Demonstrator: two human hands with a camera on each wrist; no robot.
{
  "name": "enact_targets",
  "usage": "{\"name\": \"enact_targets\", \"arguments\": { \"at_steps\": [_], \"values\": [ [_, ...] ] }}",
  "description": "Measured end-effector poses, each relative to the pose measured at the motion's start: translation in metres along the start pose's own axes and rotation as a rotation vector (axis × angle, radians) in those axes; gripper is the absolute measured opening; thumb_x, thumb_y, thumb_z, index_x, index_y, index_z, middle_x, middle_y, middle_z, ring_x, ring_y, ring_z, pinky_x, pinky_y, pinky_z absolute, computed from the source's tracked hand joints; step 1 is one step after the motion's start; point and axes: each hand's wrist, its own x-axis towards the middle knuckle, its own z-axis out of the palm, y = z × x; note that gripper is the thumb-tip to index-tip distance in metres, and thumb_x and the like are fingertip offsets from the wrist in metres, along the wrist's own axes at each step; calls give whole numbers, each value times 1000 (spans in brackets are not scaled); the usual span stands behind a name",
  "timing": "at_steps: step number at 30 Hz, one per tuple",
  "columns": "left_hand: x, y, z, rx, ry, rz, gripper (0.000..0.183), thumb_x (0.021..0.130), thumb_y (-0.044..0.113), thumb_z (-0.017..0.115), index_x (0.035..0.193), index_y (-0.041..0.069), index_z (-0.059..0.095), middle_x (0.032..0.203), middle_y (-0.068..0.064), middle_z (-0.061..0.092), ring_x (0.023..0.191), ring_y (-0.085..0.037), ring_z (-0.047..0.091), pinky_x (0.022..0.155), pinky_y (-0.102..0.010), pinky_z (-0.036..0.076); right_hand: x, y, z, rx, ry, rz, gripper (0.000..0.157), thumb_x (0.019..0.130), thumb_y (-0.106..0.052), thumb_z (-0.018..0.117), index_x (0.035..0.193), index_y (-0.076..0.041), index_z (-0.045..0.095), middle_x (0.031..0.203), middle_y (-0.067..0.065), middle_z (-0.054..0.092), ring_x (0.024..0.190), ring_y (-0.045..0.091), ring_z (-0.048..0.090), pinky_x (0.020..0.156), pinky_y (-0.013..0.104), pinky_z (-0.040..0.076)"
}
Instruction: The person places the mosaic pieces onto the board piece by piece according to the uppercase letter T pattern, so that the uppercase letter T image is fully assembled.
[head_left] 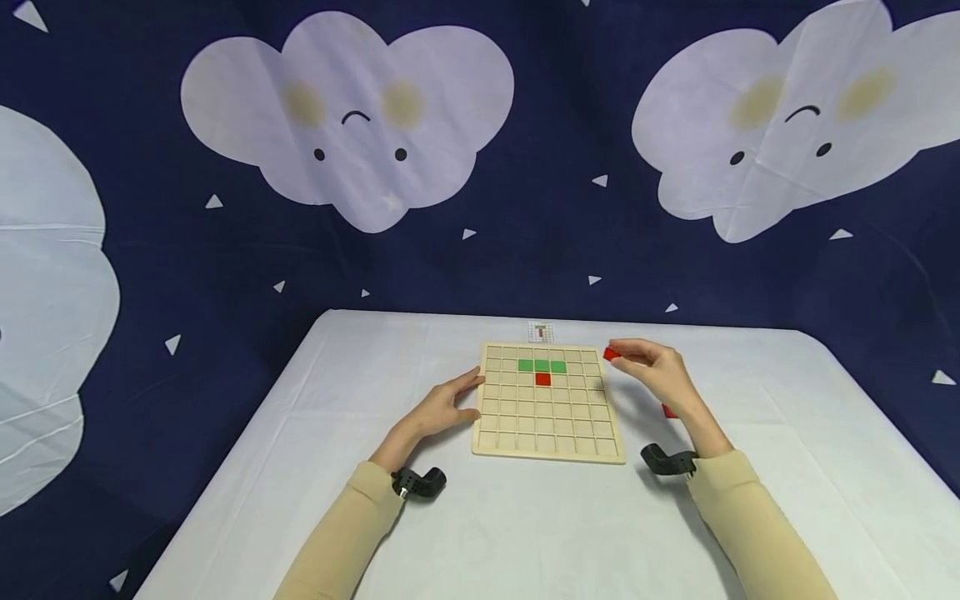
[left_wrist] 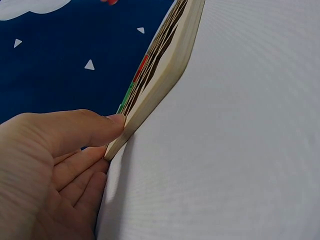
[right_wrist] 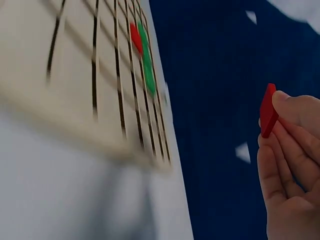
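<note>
A wooden grid board (head_left: 551,423) lies on the white table, with three green tiles (head_left: 542,366) in a row near its far side. Just below the middle green one sits a red tile (head_left: 543,379). My left hand (head_left: 444,407) rests at the board's left edge, its fingers fairly straight; in the left wrist view the thumb (left_wrist: 102,130) touches the rim. Beyond the board's far right corner, my right hand (head_left: 660,375) pinches another red tile (right_wrist: 268,111) between thumb and fingers, held up off the table. A further red tile (head_left: 670,412) lies partly hidden behind the right wrist.
A small card (head_left: 541,332) printed with a grid and a T-shaped pattern lies behind the board. The white tablecloth (head_left: 525,533) runs to a dark blue curtain (head_left: 555,275) with clouds and triangles.
</note>
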Motion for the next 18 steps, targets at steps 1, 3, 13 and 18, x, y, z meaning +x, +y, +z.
{"name": "enact_targets", "arguments": {
  "at_steps": [1,3,13,18],
  "values": [
    [0,0,0,3,-1,-2,79,82,4,69,147,-4,24,142,-12,44,136,-25,31,113,-39,20,1,-7,7,14,-23,-7,38,87,-15,70,120,2,62,112,18,65,96,12,64,78,15,50],
    [0,0,0,0,0,6,79,82,3,69,146,-5,24,141,-14,44,135,-26,32,113,-40,20,2,-22,19,30,-69,-10,36,87,-12,68,120,3,62,113,19,65,100,21,63,79,16,50],
    [1,2,0,3,-1,-17,79,82,5,70,146,-3,26,142,-12,44,136,-25,30,113,-38,21,14,-26,65,106,-186,-41,35,87,-10,69,119,2,63,118,16,63,106,32,60,83,24,52],
    [0,3,-1,6,-7,-29,78,82,7,70,146,-3,26,143,-10,43,137,-24,29,113,-36,21,18,-12,76,108,-192,-68,36,86,-14,70,119,0,64,121,13,62,104,26,60,84,24,52]
  ]
}}
